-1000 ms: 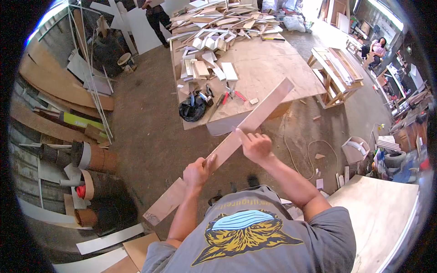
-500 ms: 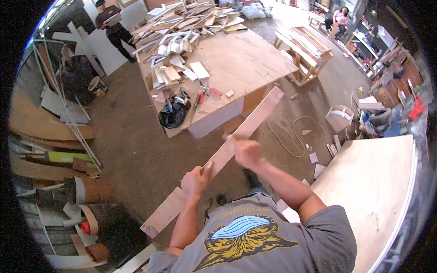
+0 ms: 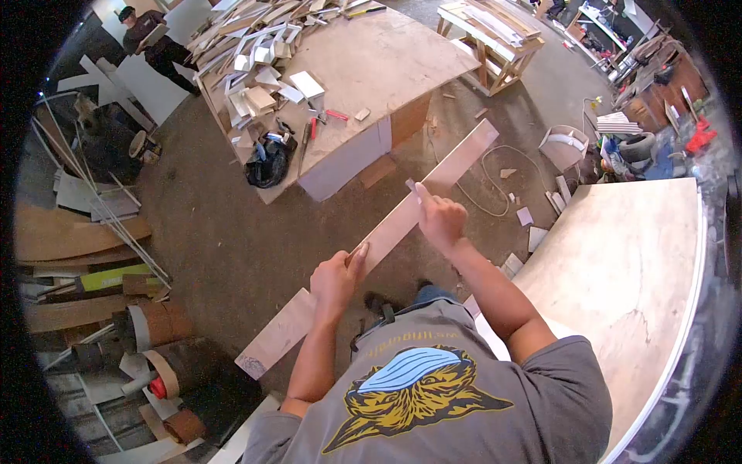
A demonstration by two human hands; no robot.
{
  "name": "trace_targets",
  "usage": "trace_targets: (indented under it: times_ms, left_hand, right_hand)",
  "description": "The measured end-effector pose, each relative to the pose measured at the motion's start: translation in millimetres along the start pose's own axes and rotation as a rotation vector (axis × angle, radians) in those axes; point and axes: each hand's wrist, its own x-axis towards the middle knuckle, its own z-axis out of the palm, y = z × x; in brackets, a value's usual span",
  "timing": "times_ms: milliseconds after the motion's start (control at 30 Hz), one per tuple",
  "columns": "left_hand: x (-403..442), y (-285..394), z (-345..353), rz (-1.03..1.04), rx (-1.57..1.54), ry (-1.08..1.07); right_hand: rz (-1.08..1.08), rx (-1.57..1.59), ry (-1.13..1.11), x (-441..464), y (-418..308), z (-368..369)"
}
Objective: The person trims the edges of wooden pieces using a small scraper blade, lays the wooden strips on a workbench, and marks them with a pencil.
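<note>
A long, flat wooden board slants across the view in front of my body, from lower left to upper right. My left hand is wrapped round its lower middle, thumb along the near face. Farther up, my right hand is closed at the board's edge, its fingers pinching a small, thin piece whose tip sticks out past the edge. What that piece is cannot be made out.
Ahead is a worktable with heaped wood offcuts, a black bag and red-handled tools. A curved plywood panel lies right, rolls left. A person stands far left; a cable lies on the floor.
The view has swung right and down, so the worktable appears farther up and left. My right hand has shifted along the board's edge, while my left hand keeps its hold.
</note>
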Motion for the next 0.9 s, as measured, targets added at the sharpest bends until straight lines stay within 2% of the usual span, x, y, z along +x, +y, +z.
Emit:
trace_targets:
  times_ms: [67,100,167,200,233,333,367,467,567,700,800,833,900]
  left_hand:
    - [-7,8,8,-0.009,0.028,0.010]
    - [-8,13,13,-0.013,0.041,0.018]
    - [-14,20,22,-0.014,0.031,0.033]
    - [-20,23,23,-0.022,0.028,0.036]
    - [-28,31,24,-0.035,0.043,0.039]
    - [-43,54,33,-0.056,0.070,0.034]
    - [-46,57,38,-0.063,0.070,0.023]
    - [-55,58,57,-0.078,0.093,0.008]
    - [-76,67,62,-0.126,0.098,-0.014]
    - [-94,76,71,-0.178,0.138,0.016]
    - [-106,70,67,-0.193,0.136,0.041]
    - [-112,69,65,-0.207,0.143,0.055]
    - [-117,72,61,-0.220,0.148,0.091]
  right_hand:
    - [-0.077,0.101,-0.010,-22,0,12]
    - [-0.204,0.210,0.017,-32,-8,11]
    - [-0.201,0.156,0.044,-34,10,2]
    - [-0.198,0.134,0.052,-35,18,-3]
    - [-0.057,0.089,-0.052,-23,25,-34]
    - [0.024,0.079,-0.066,-35,40,-37]
    - [-0.153,0.132,-0.021,-52,38,-33]
    - [-0.258,0.171,-0.076,-75,41,-48]
    - [0.038,0.084,-0.042,-73,77,-42]
    - [-0.286,0.378,-0.116,-106,33,-46]
    - [-0.245,0.407,0.015,-90,33,-45]
    - [-0.132,0.336,-0.067,-81,38,-49]
    - [-0.175,0.322,-0.157,-86,23,-54]
